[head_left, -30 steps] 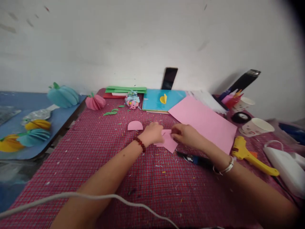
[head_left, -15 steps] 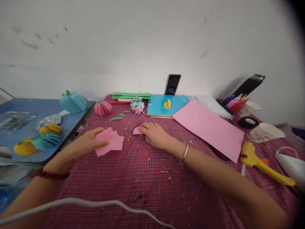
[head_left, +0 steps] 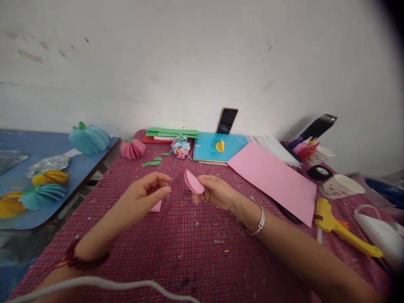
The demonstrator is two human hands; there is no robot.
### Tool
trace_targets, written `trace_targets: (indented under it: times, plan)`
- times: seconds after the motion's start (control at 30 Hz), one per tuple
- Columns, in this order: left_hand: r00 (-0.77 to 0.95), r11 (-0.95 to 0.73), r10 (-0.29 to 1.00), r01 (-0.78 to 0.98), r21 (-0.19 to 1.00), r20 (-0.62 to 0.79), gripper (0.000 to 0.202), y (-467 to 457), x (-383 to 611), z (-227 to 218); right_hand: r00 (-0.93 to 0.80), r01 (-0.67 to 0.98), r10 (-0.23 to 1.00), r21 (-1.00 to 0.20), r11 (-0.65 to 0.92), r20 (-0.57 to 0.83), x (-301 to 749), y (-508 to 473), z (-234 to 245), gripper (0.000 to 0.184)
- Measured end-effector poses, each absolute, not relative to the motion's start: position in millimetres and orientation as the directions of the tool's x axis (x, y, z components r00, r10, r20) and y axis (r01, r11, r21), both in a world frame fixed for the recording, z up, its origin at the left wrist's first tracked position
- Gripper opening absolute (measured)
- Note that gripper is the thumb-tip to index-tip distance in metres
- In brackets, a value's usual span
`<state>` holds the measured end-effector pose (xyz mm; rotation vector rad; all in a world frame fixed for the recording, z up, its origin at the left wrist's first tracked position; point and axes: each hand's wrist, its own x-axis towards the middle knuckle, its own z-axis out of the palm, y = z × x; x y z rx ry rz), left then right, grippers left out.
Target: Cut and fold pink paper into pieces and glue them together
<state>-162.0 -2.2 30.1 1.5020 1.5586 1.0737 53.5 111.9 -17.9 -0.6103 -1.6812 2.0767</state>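
Right hand: reaching inward above the cloth-covered desk, its fingers pinched shut on a folded pink paper piece, which is held tilted. Left hand: opposite and apart from the piece, thumb and curved fingers parted, empty; cut pink paper shows partly beneath.

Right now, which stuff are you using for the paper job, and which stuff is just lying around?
Using, it seems:
- rounded pink paper, in the right hand
- flat pink piece, partly behind the open left hand
- big pink sheet, maybe

Just lying around, probably:
- phone
- yellow glue gun, untouched
- black bottle
- white cord
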Motion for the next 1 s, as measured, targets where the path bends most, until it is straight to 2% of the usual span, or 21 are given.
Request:
trace_targets:
  times: [0.1,0.17,0.37,0.53,0.73,0.83,0.93,1.0]
  plan:
    - [0.068,-0.022,0.998,0.195,0.98,0.009,0.043,-1.5,-131.4,39.1,-0.871,-0.068,0.48,-0.939,-0.336,-0.109,52.5,101.0,-18.3,0.04]
    - [0.088,-0.005,0.996,0.095,0.995,-0.004,0.044,-0.9,-121.0,38.2,-0.892,-0.076,0.437,-0.913,-0.4,-0.118,53.4,96.2,-18.6,0.036]
    - [0.044,0.062,0.997,-0.113,0.992,-0.057,0.031,-2.1,-110.5,31.2,-0.922,-0.085,0.367,-0.861,-0.501,-0.122,57.9,87.6,-20.9,0.035]
    - [0.059,0.064,0.997,-0.249,0.966,-0.051,0.02,-4.9,-102.7,30.8,-0.94,-0.081,0.324,-0.855,-0.513,-0.105,57.7,81.8,-20.7,0.037]
    - [0.121,0.073,0.992,-0.324,0.943,-0.036,0.012,-9.3,-92.6,35.8,-0.941,-0.075,0.318,-0.84,-0.537,-0.119,58.5,73.1,-17.7,0.038]
    - [0.122,0.098,0.991,-0.354,0.93,-0.058,0.013,-11.4,-91.4,36.9,-0.95,-0.099,0.3,-0.824,-0.557,-0.089,63.6,69.0,-14.1,0.049]
    - [0.082,0.128,0.991,-0.405,0.906,-0.103,0.016,-12.4,-95.4,33.8,-0.928,-0.134,0.366,-0.847,-0.514,-0.075,74.5,67.4,-8.3,0.059]
    - [0.04,0.154,0.988,-0.432,0.888,-0.152,0.015,-12.4,-98.6,30.5,-0.893,-0.167,0.446,-0.874,-0.456,-0.061,83.8,66.9,-4.2,0.053]
